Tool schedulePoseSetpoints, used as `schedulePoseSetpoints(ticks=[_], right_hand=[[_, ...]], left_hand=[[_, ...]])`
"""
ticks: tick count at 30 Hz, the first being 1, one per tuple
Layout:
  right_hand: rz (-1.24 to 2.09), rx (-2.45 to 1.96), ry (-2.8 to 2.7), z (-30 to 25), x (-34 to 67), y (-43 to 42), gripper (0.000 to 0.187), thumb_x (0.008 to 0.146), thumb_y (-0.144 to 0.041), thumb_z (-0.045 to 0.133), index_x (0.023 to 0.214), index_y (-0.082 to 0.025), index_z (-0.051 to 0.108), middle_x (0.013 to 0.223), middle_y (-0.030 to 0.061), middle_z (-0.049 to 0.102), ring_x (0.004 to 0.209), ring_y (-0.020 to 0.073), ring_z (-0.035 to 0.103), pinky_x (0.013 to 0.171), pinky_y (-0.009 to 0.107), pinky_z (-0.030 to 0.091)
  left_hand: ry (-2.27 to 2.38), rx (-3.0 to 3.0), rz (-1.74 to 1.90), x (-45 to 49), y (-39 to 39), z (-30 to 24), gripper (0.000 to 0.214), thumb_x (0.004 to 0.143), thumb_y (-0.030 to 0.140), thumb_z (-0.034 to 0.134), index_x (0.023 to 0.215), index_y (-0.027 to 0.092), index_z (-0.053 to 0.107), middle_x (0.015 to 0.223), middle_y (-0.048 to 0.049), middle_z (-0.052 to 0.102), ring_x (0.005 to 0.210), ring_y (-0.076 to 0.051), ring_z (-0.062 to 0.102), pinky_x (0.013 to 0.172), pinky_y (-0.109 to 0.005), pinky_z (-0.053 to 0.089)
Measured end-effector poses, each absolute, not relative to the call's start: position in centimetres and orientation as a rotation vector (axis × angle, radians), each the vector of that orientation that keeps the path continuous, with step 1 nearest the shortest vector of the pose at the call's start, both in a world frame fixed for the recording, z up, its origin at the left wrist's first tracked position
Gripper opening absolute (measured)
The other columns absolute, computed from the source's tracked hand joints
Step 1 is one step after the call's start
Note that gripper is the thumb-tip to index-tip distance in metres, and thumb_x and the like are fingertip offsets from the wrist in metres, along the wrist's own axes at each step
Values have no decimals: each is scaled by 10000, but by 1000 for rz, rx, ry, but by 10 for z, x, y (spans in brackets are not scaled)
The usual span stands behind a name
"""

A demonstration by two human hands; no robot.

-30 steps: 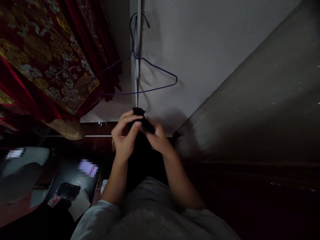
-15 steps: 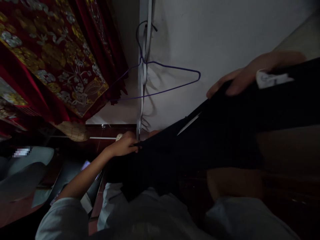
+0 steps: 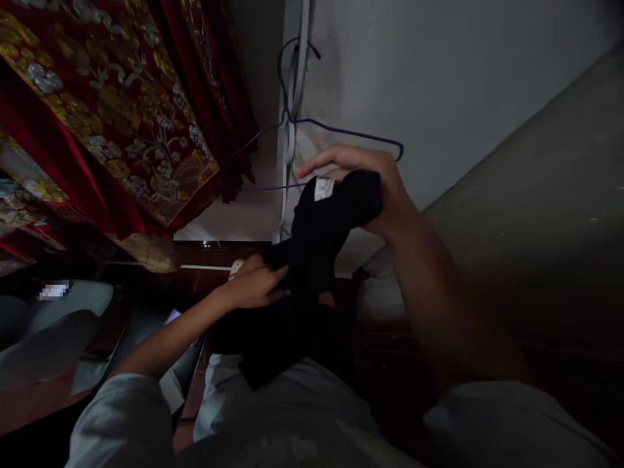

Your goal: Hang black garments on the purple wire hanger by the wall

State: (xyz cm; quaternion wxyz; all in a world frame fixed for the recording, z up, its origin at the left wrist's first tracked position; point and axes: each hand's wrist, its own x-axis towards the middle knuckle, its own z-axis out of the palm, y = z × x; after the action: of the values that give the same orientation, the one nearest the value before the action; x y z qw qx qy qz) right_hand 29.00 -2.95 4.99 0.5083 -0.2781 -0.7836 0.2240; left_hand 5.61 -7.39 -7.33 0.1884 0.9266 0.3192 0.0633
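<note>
A black garment (image 3: 312,260) with a small white label hangs between my two hands over my lap. My right hand (image 3: 370,179) is raised near the wall and grips the garment's upper end, fingers curled over the bunched cloth. My left hand (image 3: 256,286) is lower and pinches the garment's other edge. Just behind my right hand, a purple wire hanger (image 3: 341,133) hangs on the white wall.
A red and gold embroidered cloth (image 3: 112,110) hangs at the upper left. A grey slanted surface (image 3: 526,195) fills the right side. Low on the left are a dark tabletop with a phone and papers (image 3: 170,383) and a grey seat (image 3: 49,331).
My right hand has swung back from the far right toward the middle, folding the stretched garment over. My left hand has stayed in about the same place.
</note>
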Motion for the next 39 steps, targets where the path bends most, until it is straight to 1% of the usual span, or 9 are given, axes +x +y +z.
schedulePoseSetpoints(ticks=[4, 9, 12, 15, 18, 24, 31, 36, 39], right_hand=[[625, -800, -1527, 33, 299, -5, 191, 856, -163, 600, 959, -177, 760, 818, 38, 692, 722, 138, 614, 737, 282, 491], [1014, -965, -1232, -19, 286, 48, 268, 974, -293, 488, 1024, -172, 722, 737, 3, 624, 681, 114, 563, 688, 244, 469], [803, -1215, -1382, -46, 282, 71, 132, 871, -269, 634, 769, -189, 660, 674, 6, 612, 717, 148, 597, 732, 268, 482], [472, -1315, -1512, -59, 292, 75, 305, 731, -321, 783, 589, -222, 533, 536, -7, 504, 599, 179, 553, 632, 306, 451], [328, -1276, -1592, -57, 308, 64, 370, 681, -350, 813, 548, -227, 490, 508, -4, 472, 573, 183, 544, 580, 306, 425], [330, -1170, -1610, -34, 321, 40, 355, 722, -346, 793, 574, -214, 497, 525, -1, 458, 604, 168, 525, 559, 297, 435], [383, -1141, -1625, -25, 310, 14, 393, 761, -354, 766, 534, -224, 472, 476, -14, 441, 516, 134, 458, 461, 274, 335], [314, -1017, -1672, -22, 313, 4, 47, 786, -213, 688, 760, -185, 715, 722, 55, 708, 717, 233, 696, 668, 347, 545], [154, -911, -1515, -8, 337, 11, 279, 813, -158, 689, 1079, -204, 755, 1115, 93, 765, 1106, 276, 712, 989, 434, 562]], left_hand=[[1016, 2632, 213, 27, -61, -70, 148, 978, 303, 634, 954, 165, 685, 888, -100, 712, 830, -241, 674, 812, -360, 514], [1279, 2622, 605, -11, -53, -19, 280, 990, 447, 598, 872, 204, 671, 818, -66, 659, 843, -243, 628, 917, -400, 491], [1379, 2644, 452, -25, -50, -6, 249, 949, 404, 631, 814, 201, 680, 887, -83, 686, 968, -271, 644, 1110, -508, 395], [1504, 2580, 184, -40, -46, -12, 158, 919, 332, 627, 844, 211, 698, 967, -89, 723, 1195, -325, 605, 1189, -605, 276], [1560, 2474, 112, -55, -35, -19, 158, 910, 333, 611, 838, 211, 682, 918, -94, 706, 1094, -313, 623, 1073, -528, 422], [1487, 2421, 642, -47, 7, -7, 154, 831, 230, 591, 685, 206, 548, 815, -46, 555, 762, -213, 527, 880, -383, 479], [1191, 2354, 1194, 11, 36, 34, 149, 825, 126, 578, 924, 193, 667, 980, -59, 655, 987, -239, 607, 1043, -381, 468], [1153, 2424, 1253, 23, 55, 46, 240, 903, 155, 583, 1128, 201, 650, 980, -60, 697, 1021, -258, 680, 1071, -395, 474], [1303, 2519, 1042, 14, 63, 51, 254, 942, 142, 506, 1130, 191, 669, 897, -69, 706, 937, -266, 706, 1012, -400, 509]])
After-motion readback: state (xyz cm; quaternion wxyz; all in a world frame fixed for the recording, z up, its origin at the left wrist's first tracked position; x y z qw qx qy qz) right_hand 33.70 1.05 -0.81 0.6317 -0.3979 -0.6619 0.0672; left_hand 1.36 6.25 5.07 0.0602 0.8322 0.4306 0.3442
